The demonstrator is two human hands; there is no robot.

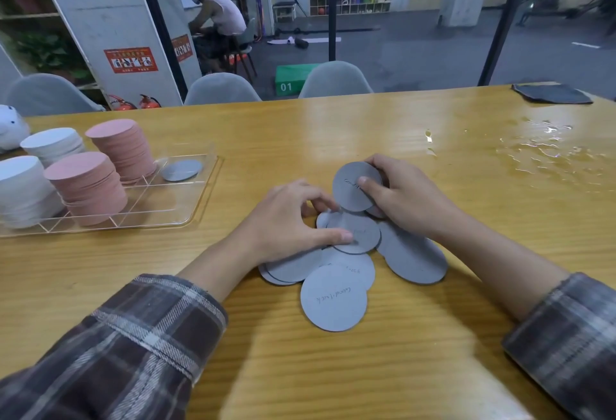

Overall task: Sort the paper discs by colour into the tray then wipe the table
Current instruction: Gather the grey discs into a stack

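Wood table (433,369) has got a wet patch (550,149) far right. Your right hand (406,199) pinches one grey disc (350,193) tilted up, and your left hand (286,219) grips the grey pile (333,299) with curled fingers.

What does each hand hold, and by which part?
The right hand holds a raised grey disc by its right edge, thumb on its face. The left hand presses its thumb on the pile's top disc; grip unclear.
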